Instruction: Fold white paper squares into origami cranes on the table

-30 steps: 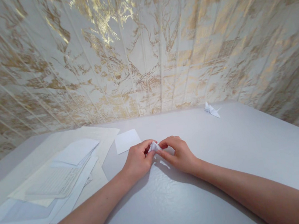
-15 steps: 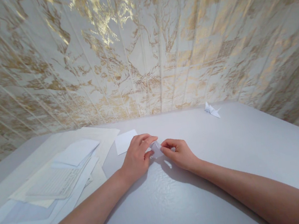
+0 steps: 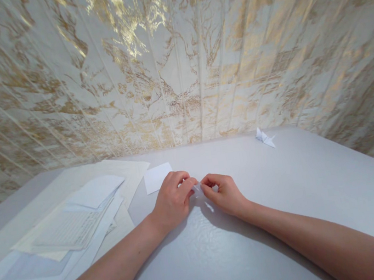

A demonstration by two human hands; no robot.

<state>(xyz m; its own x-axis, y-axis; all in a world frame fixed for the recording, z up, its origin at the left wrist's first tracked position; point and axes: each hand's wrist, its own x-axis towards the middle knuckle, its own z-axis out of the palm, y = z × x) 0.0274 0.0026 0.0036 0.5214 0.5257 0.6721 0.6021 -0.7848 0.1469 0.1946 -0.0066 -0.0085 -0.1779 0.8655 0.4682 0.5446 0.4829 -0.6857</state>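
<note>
A small piece of folded white paper (image 3: 197, 188) is held between my two hands, just above the table. My left hand (image 3: 174, 197) is closed, its thumb and fingers pinching the paper's left side and covering much of it. The right edge is pinched by the thumb and forefinger of my right hand (image 3: 224, 191). Only a sliver of the paper shows between the fingertips, so its folds cannot be made out.
A white folded paper crane (image 3: 265, 138) stands at the back right of the white table (image 3: 203, 258). Behind my left hand lies a white paper sheet (image 3: 157, 176). Several loose papers (image 3: 70, 226) overlap at the left. A gold-patterned curtain (image 3: 177, 67) hangs behind the table.
My left thumb and fingers have closed further over the folded paper, which now shows less. My right hand keeps its pinch in nearly the same place.
</note>
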